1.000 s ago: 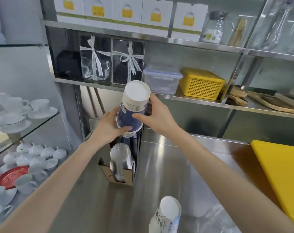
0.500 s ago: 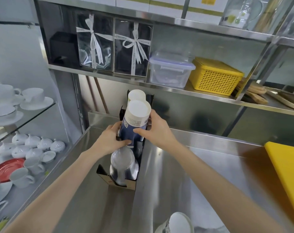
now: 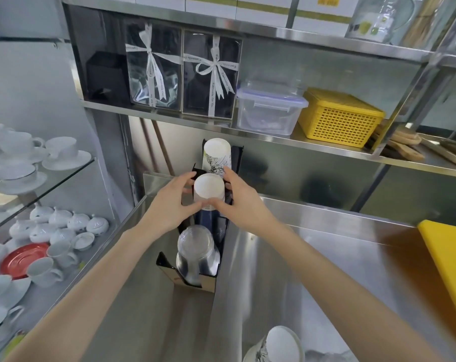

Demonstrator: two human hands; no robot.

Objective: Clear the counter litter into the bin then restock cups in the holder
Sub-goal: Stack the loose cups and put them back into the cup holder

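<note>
- Left hand [image 3: 169, 205] and right hand [image 3: 243, 202] both grip one inverted stack of paper cups [image 3: 209, 190], white base up, dark blue sides below; fingers wrap it from either side.
- The stack sits in the middle slot of the black cup holder [image 3: 166, 261], lower part already down between the holder walls.
- The holder stands on the steel table [image 3: 326, 270], at its left edge, running front to back.
- Rear slot: a second inverted stack, white cups with a black line drawing [image 3: 216, 158], taller than the held stack and just behind it.
- Front slot: a stack of clear plastic cups [image 3: 196, 250], also inverted, just in front of the held stack.
- Another white printed cup stack [image 3: 279, 344] stands on the table near the bottom edge of the view, well apart from the holder.
- A yellow board [image 3: 448, 262] lies at the right edge of the table.
- Shelf [image 3: 300, 138] above the table carries two ribbon-tied gift boxes [image 3: 182, 71], a clear lidded container [image 3: 270, 108] and a yellow basket [image 3: 339, 118], side by side.
- To the left, glass shelving [image 3: 65, 176] holds white teacups and saucers [image 3: 62, 152]; one red saucer [image 3: 20, 258] lies on the lower level.
</note>
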